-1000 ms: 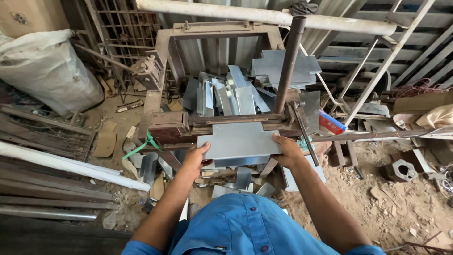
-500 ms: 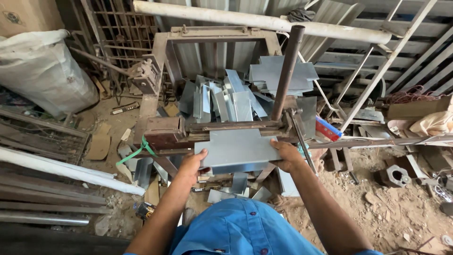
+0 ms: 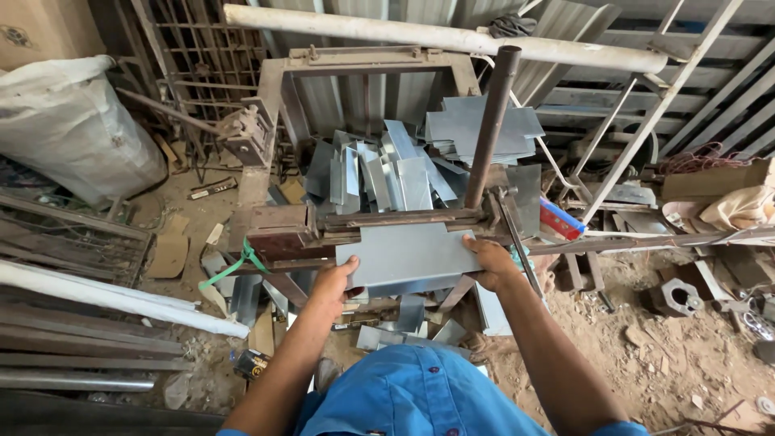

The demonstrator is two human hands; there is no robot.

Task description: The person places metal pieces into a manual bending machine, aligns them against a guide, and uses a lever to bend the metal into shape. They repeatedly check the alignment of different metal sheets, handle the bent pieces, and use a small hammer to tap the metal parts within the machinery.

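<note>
A flat grey sheet-metal piece (image 3: 408, 254) lies in a rusty bending machine (image 3: 379, 220), its far edge under the clamping bar. My left hand (image 3: 333, 282) grips the sheet's near left corner. My right hand (image 3: 490, 262) holds its right edge, next to the machine's upright brown lever pipe (image 3: 489, 121). Behind the clamp lies a heap of bent grey metal pieces (image 3: 387, 173), and flat grey sheets (image 3: 476, 129) are stacked further back.
A white sack (image 3: 77, 125) stands at the left, with long pipes and bars (image 3: 105, 299) lying below it. A white pipe (image 3: 444, 36) crosses overhead. Metal offcuts (image 3: 412, 319) litter the dirt floor under the machine. Scrap frames and a metal block (image 3: 678, 295) sit at the right.
The view has shifted slightly closer. Both hands stay on the sheet, which sits at about the same place in the machine.
</note>
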